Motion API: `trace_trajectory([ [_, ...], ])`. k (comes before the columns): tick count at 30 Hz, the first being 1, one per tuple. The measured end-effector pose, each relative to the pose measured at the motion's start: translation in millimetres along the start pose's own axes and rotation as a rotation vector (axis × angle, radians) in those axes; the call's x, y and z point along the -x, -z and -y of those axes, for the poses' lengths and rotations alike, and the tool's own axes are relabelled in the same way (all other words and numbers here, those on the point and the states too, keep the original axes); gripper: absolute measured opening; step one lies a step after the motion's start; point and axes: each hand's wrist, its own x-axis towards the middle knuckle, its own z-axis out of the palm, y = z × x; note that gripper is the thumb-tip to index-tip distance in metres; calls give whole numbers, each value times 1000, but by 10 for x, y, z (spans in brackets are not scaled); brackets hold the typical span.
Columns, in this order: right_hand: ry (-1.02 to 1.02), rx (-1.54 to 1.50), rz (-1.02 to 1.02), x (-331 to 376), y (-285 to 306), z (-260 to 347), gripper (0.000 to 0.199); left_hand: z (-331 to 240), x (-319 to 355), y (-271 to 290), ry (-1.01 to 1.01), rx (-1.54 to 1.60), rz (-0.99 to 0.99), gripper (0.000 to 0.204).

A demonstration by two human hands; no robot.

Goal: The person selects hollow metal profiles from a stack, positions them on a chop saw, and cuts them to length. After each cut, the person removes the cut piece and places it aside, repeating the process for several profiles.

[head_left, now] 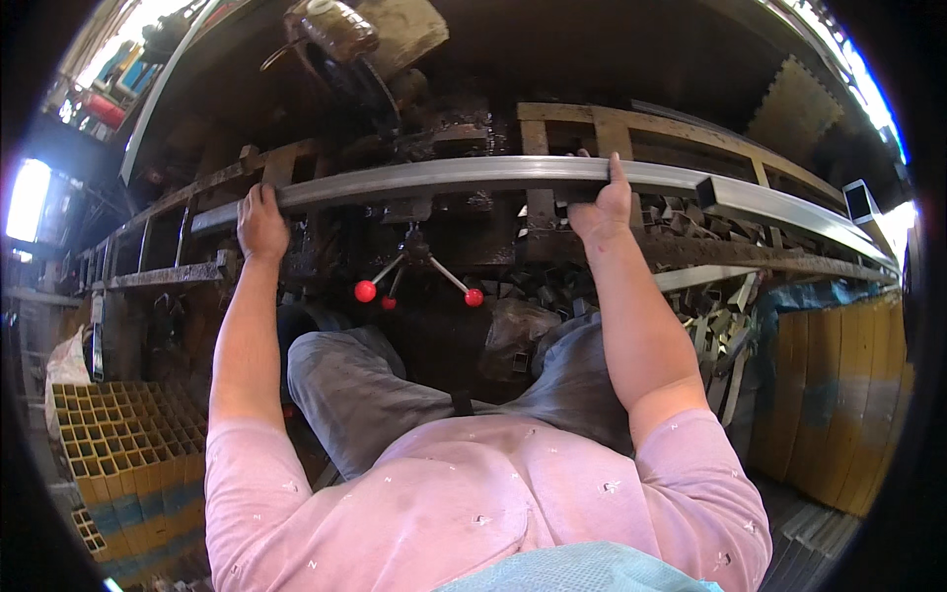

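Note:
A long silvery metal tube (444, 176) lies across the machine bed in front of me, running left to right. My left hand (263, 225) is closed over it close to its left end, fingers bent across the top. Farther right, my right hand (604, 207) grips the same tube, its thumb upright at the near side and its other fingers partly hidden behind the metal. Between my hands, beyond the tube, stands a dark cutting machine (370, 89) with a motor (335, 30). On the near side sticks out a spoked handle with red ball knobs (366, 291).
A second square tube (789, 212) lies at the right, beside a rusty frame (691, 138). Short cut-off pieces (715, 321) are heaped below. Bundled yellow-sided tubes stand at the left (128, 424) and right (829, 395). A clear plastic bag (518, 331) lies between my legs.

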Motion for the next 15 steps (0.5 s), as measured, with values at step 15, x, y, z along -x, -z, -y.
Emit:
trace_trajectory([
  [15,71,886,-158,-293,-232,-164,47,165,-788,-654,80,-30,355,42],
])
